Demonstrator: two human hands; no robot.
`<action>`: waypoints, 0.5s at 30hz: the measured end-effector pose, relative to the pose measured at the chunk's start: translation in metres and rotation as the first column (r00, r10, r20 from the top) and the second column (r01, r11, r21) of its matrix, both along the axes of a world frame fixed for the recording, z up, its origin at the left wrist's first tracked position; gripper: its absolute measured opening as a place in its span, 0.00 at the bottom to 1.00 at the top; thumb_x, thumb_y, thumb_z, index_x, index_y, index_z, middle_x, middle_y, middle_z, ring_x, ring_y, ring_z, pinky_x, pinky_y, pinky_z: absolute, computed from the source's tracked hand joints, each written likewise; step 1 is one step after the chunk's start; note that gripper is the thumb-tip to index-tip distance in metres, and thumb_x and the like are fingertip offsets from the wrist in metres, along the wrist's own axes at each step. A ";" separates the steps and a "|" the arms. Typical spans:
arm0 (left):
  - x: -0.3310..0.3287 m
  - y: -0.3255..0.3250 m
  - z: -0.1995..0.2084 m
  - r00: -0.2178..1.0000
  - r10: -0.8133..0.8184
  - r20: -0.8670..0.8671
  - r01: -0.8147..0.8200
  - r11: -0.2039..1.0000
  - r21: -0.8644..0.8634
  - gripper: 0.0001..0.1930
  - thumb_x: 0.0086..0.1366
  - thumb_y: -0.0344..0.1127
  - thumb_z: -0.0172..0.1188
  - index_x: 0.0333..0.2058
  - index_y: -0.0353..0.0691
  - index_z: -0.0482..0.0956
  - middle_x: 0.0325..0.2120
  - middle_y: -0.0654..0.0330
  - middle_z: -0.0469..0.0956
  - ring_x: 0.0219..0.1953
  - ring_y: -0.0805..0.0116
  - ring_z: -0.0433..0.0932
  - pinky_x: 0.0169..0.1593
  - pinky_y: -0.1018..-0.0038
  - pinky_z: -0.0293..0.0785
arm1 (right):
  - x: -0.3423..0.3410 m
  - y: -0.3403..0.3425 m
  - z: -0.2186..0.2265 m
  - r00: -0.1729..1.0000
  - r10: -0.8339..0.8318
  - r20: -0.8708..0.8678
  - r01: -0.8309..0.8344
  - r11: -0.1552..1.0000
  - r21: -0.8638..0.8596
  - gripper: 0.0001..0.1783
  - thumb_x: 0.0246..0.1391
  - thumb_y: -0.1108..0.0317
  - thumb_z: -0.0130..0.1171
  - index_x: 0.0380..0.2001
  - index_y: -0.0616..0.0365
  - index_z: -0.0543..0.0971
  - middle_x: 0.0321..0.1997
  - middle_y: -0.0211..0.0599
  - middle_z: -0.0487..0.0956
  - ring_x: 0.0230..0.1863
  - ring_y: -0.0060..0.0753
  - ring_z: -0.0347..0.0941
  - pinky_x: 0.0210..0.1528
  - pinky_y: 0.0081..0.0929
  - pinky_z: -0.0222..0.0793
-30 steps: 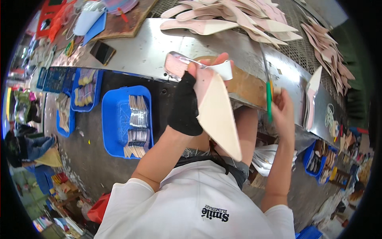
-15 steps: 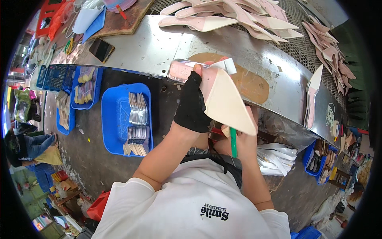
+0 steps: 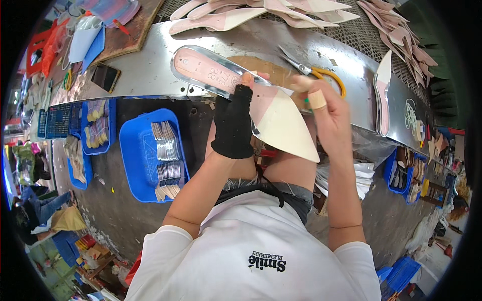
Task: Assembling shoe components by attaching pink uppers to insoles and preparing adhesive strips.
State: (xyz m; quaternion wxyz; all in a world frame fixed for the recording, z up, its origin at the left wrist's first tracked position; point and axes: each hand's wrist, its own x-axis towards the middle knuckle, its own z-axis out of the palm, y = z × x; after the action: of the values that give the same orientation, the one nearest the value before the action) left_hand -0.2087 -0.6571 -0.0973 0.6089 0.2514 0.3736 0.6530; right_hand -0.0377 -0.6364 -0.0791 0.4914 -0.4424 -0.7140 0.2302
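Note:
My left hand point(image 3: 237, 120), in a black fingerless glove, is closed on a shoe insole point(image 3: 283, 118). Its pink heel part point(image 3: 201, 67) has a shiny silver rim, and its broad cream toe points toward my lap. At the insole's right side, my right hand point(image 3: 334, 118) is raised with its fingers bent together and tan tape round one finger. A bit of a green stick-like tool point(image 3: 307, 101) shows among those fingers; the rest is hidden. Just beyond lies a pair of scissors point(image 3: 321, 74) with a yellow handle; I cannot tell whether the hand touches it.
Loose pink-and-cream insoles point(image 3: 231, 19) are heaped at the far side of the metal bench point(image 3: 145, 83). A stack of insoles point(image 3: 382, 95) stands to the right, and a phone point(image 3: 106, 78) lies left. Below is a blue bin point(image 3: 138, 168) with silver-edged pieces.
The left hand has swung the insole's heel outward to the left, showing more of it. My right hand has risen from under the toe to its right side. The scissors have come into sight.

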 end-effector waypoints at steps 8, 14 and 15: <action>0.007 -0.008 0.021 0.978 -0.174 -0.111 0.163 0.981 -0.107 0.15 0.63 0.42 0.56 0.39 0.35 0.75 0.31 0.62 0.77 0.32 0.74 0.76 0.36 0.77 0.72 | -0.003 0.003 0.004 0.925 0.118 -0.360 -0.312 0.777 -0.546 0.16 0.58 0.62 0.54 0.20 0.61 0.75 0.16 0.23 0.71 0.19 0.12 0.61 0.21 0.15 0.56; 0.010 -0.006 0.018 0.980 -0.102 -0.170 0.092 0.994 -0.066 0.13 0.59 0.40 0.61 0.39 0.38 0.76 0.29 0.64 0.77 0.30 0.75 0.76 0.34 0.77 0.72 | -0.011 -0.006 0.003 0.952 0.213 0.219 -0.135 0.936 -0.325 0.14 0.56 0.65 0.56 0.20 0.62 0.73 0.13 0.21 0.64 0.17 0.11 0.58 0.19 0.17 0.54; 0.006 -0.002 0.014 0.963 -0.105 -0.247 0.092 0.994 -0.064 0.14 0.59 0.41 0.61 0.38 0.38 0.76 0.28 0.65 0.76 0.30 0.76 0.75 0.33 0.78 0.71 | -0.011 -0.010 -0.003 0.975 0.207 0.075 -0.162 0.904 -0.395 0.14 0.55 0.66 0.56 0.19 0.62 0.72 0.13 0.22 0.64 0.17 0.12 0.58 0.19 0.18 0.54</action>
State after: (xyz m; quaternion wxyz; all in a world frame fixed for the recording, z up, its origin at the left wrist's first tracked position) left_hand -0.2024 -0.6594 -0.0836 0.5951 0.3338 0.4513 0.5751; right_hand -0.0483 -0.6467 -0.0824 0.3284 -0.4736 -0.7203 0.3861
